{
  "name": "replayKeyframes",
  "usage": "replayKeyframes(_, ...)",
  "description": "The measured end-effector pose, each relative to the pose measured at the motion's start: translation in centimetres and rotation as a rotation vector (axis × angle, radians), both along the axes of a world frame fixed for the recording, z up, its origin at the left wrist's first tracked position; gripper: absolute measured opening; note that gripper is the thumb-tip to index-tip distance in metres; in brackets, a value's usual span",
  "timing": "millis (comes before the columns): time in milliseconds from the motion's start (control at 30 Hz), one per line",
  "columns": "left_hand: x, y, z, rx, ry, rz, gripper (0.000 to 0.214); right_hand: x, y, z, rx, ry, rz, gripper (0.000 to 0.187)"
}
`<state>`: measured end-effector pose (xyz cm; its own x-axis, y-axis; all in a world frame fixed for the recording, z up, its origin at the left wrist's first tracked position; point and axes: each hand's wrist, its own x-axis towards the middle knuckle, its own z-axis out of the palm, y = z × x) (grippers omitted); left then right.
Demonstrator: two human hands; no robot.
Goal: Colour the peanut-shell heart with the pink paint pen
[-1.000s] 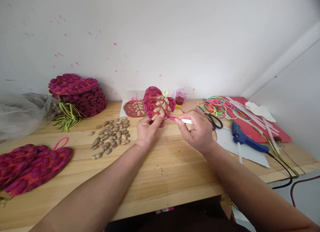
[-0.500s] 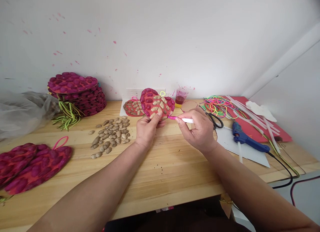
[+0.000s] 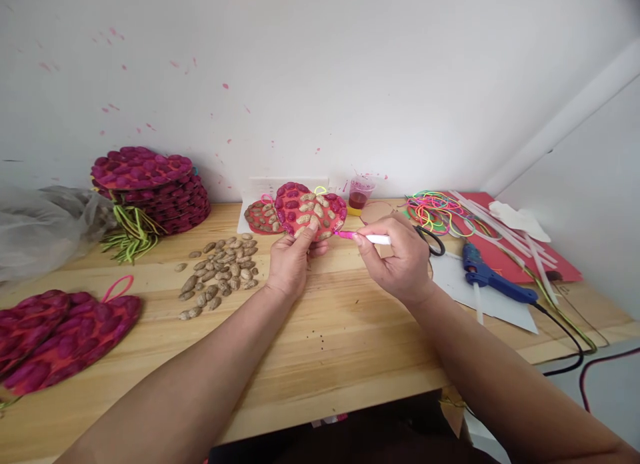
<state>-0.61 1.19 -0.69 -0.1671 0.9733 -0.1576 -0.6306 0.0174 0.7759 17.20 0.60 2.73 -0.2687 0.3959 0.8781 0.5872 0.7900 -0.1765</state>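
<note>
Through the head camera I see my long, bare left arm [image 3: 200, 365] reach up from the bottom left, and my long, bare right arm [image 3: 483, 364] reach in from the bottom right. My bare left hand [image 3: 290, 263] is pinching, its left thumb [image 3: 307, 235] on top and its left fingers [image 3: 319, 249] curled under. My bare right hand [image 3: 401, 263] is bent like a pencil grip. My hands are near each other but don't touch.

Glue gun [image 3: 500, 284] w/ blk cord [image 3: 561, 373]
</note>
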Motion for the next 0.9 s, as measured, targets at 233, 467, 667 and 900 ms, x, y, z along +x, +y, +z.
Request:
replayKeyframes(233,-0.03,0.12,0.08,0.006,-0.020,0.006,0.043,0.17,0.01,0.13,0.032,0.033,-0.011,0.010)
replayKeyframes(467,-0.09,0.09,0.47,-0.019,-0.040,-0.005,0.035,0.45,0.07,0.23,0.046,0.064,-0.022,0.011)
replayKeyframes(667,-0.26,0.05,0.49,-0.014,-0.067,-0.024,0.032,0.45,-0.09,0.36,0.012,0.110,0.046,0.013)
replayKeyframes(900,-0.38,0.20,0.48,-0.028,-0.040,0.008,0.025,0.68,0.01,0.37,0.018,0.153,0.019,0.012)
